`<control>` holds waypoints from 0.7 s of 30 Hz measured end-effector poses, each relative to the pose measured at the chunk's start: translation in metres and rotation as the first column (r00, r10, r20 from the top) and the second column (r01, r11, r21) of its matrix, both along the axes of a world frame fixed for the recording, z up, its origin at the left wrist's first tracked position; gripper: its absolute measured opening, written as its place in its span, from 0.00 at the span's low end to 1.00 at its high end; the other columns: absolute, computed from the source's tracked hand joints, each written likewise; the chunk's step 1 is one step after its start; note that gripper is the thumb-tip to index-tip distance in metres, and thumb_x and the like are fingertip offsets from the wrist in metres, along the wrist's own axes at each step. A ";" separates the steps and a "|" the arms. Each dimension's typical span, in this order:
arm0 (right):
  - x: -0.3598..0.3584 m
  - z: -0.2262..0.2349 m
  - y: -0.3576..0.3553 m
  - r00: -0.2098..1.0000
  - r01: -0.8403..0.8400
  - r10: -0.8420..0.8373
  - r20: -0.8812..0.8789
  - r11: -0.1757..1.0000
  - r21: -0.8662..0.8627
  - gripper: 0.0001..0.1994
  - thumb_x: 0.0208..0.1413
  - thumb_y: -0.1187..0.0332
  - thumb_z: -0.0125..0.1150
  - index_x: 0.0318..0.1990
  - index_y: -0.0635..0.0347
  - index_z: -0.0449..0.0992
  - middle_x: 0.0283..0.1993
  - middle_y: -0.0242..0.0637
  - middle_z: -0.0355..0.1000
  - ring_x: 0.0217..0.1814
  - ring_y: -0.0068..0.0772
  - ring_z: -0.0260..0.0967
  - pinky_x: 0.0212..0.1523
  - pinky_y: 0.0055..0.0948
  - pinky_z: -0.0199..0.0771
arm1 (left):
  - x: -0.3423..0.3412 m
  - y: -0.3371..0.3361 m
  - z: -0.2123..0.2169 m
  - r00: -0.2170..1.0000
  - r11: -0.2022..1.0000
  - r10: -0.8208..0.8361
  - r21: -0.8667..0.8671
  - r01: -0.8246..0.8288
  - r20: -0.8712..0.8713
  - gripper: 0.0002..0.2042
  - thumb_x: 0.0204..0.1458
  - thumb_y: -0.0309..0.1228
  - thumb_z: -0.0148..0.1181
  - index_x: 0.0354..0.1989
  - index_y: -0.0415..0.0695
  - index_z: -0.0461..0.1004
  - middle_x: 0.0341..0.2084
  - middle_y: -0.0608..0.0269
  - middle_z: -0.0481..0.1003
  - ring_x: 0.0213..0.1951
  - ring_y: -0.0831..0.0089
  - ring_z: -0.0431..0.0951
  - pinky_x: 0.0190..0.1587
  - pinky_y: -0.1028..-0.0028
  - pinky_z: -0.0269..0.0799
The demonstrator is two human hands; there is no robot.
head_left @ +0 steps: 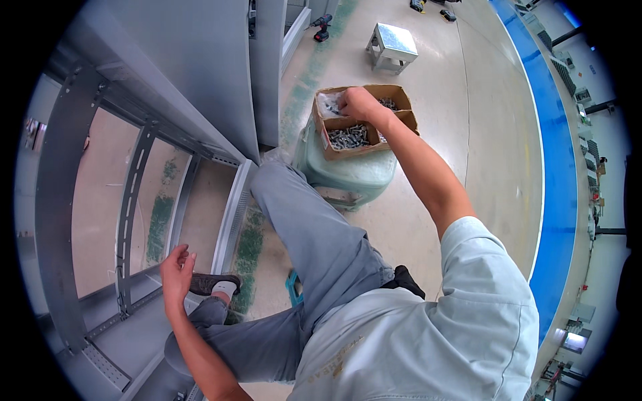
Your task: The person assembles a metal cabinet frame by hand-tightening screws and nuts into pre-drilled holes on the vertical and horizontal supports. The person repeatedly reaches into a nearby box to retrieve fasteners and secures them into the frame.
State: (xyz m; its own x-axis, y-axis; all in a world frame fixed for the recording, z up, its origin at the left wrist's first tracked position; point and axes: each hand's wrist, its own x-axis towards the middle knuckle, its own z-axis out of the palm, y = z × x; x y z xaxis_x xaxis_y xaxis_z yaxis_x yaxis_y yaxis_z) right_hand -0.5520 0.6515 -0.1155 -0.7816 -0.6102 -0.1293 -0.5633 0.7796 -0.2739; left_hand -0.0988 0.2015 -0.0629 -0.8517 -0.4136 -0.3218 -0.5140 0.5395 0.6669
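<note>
My right hand [361, 103] reaches into the far left compartment of a divided cardboard box [340, 153]. Its fingers are bent together over a clear plastic bag [329, 103]; what lies between the fingertips is hidden. Bolts [349, 138] fill the near left compartment, and more small metal hardware [387, 103] shows at the far right. The box rests on a pale green plastic stool [368, 172]. Above my shoe, beside the grey metal cabinet frame [137, 194], my left hand [176, 273] hangs with fingers loosely curled, thumb apart, and nothing visible in it.
Tall grey panels [264, 73] stand left of the box. Farther off are a small metal stool [396, 40], a cordless drill [322, 28] and yellow-black tools [448, 15] on the floor. A teal object [293, 287] sits under my legs. A blue strip [558, 200] runs along the right.
</note>
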 end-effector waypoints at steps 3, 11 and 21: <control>0.003 0.008 -0.007 1.000 -0.027 0.027 -0.015 1.000 0.013 0.13 0.42 0.70 0.68 0.39 0.58 0.84 0.36 0.45 0.80 0.39 0.49 0.77 0.44 0.39 0.76 | 0.006 0.000 0.005 1.000 0.999 -0.002 -0.051 0.004 0.025 0.17 0.56 0.29 0.64 0.52 0.32 0.75 0.35 0.58 0.78 0.37 0.76 0.76 0.43 0.74 0.74; 0.007 0.028 0.001 0.991 0.102 -0.085 0.104 0.979 -0.178 0.12 0.45 0.72 0.68 0.40 0.59 0.84 0.35 0.45 0.80 0.36 0.43 0.79 0.42 0.36 0.76 | 0.006 0.005 0.003 1.000 1.000 0.000 -0.022 0.000 -0.002 0.18 0.55 0.29 0.64 0.52 0.33 0.76 0.34 0.55 0.79 0.34 0.72 0.77 0.40 0.71 0.73; 0.009 0.031 0.001 0.971 0.116 -0.052 0.231 0.955 -0.273 0.14 0.50 0.75 0.61 0.45 0.61 0.83 0.33 0.49 0.80 0.34 0.39 0.81 0.40 0.35 0.79 | 0.007 0.002 -0.011 1.000 0.999 0.012 0.034 -0.012 0.008 0.18 0.54 0.29 0.64 0.52 0.33 0.75 0.35 0.55 0.79 0.35 0.72 0.77 0.40 0.71 0.74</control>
State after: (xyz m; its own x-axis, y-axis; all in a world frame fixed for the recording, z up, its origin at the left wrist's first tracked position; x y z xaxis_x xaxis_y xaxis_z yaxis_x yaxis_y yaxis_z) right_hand -0.5429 0.6523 -0.0850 -0.8032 -0.5802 -0.1352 -0.4003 0.6937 -0.5987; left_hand -0.0915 0.2038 -0.0734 -0.8440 -0.4126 -0.3425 -0.5257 0.5102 0.6807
